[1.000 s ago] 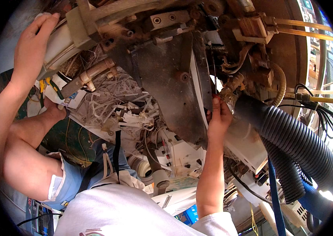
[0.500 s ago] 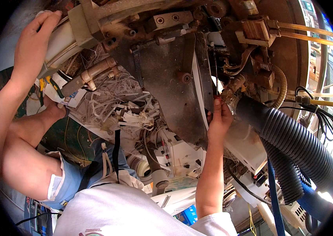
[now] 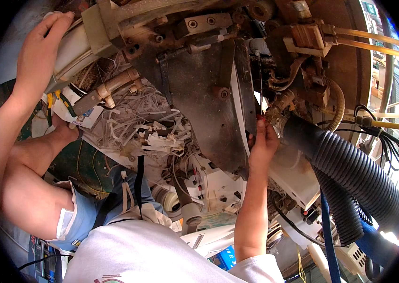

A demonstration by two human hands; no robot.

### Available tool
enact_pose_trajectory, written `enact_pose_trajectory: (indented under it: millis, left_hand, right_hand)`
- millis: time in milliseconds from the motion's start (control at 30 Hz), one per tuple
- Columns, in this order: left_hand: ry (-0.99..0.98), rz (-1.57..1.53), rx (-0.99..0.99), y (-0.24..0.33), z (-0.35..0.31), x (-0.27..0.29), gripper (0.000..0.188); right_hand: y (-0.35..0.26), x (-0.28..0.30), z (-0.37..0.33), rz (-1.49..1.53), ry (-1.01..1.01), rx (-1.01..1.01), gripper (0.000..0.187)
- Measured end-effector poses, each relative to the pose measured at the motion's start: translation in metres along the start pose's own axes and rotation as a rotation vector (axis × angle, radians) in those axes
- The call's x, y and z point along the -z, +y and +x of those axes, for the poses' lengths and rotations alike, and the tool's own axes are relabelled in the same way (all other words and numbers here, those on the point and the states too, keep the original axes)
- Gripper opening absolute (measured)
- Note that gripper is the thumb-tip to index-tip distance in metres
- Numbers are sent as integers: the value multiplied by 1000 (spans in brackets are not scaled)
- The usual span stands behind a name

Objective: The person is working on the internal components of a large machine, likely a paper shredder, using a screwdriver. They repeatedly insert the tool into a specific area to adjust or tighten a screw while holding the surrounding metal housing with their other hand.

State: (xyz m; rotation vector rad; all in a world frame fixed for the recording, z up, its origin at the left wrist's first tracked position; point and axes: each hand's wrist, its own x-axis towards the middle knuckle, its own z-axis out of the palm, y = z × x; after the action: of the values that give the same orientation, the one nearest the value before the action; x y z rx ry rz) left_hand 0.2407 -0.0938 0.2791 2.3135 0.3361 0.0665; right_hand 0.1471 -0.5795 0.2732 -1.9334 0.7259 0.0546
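Observation:
At the upper left, my left hand (image 3: 43,47) lies on the end of a grey metal beam (image 3: 74,49), its fingers curled over the top. My right hand (image 3: 264,141) is closed at the middle right, beside a dark steel plate (image 3: 199,104) of the machine. Between its thumb and fingers is a screwdriver with a red handle (image 3: 260,117). The long thin shaft (image 3: 260,80) points up into the gap behind the plate's edge. Most of the handle is hidden by the fingers, and I cannot make out the tip.
Thick black corrugated hoses (image 3: 350,165) run to the lower right, close to my right forearm. White strip offcuts (image 3: 152,127) lie heaped below the machine. Pliers with yellow and green handles (image 3: 65,104) are near my knee. Yellow air tubes (image 3: 369,40) cross the upper right.

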Motion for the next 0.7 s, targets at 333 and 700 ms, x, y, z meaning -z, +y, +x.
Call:
enact_pose_trajectory:
  millis: [333, 700]
  left_hand:
    - [-23, -2, -30, 3, 1, 1, 36]
    - [-45, -12, -13, 4, 0, 0, 36]
  right_hand:
    - [1, 0, -1, 35, 20, -10, 29]
    - [4, 4, 0, 19, -4, 4, 31]
